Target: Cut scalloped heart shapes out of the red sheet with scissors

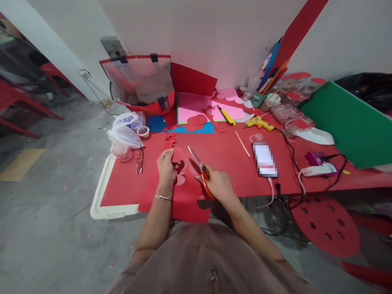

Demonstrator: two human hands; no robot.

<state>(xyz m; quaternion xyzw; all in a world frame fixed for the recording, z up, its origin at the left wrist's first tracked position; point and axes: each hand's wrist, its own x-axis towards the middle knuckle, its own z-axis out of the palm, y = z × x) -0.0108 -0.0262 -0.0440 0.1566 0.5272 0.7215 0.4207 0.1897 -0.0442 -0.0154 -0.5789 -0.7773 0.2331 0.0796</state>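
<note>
Pinched between the thumb and fingers of my left hand [165,166] is a round red paper piece [178,154]. My right hand [219,184] grips orange-handled scissors [201,167], whose blades point up and left, just right of the paper and apart from it. The blades look nearly closed. Below my hands, a red paper sheet [190,209] with rounded cut-outs hangs over the table's front edge. A lighter paper circle [180,179] lies beneath my left hand.
Eyeglasses [139,159] and a white plastic bag [126,130] lie left. Behind are a yellow cutter [226,115], a yellow glue gun [259,123] and pink paper [196,107]. A phone [265,159] with a cable, a striped stick [242,143] and a green board [349,124] are right.
</note>
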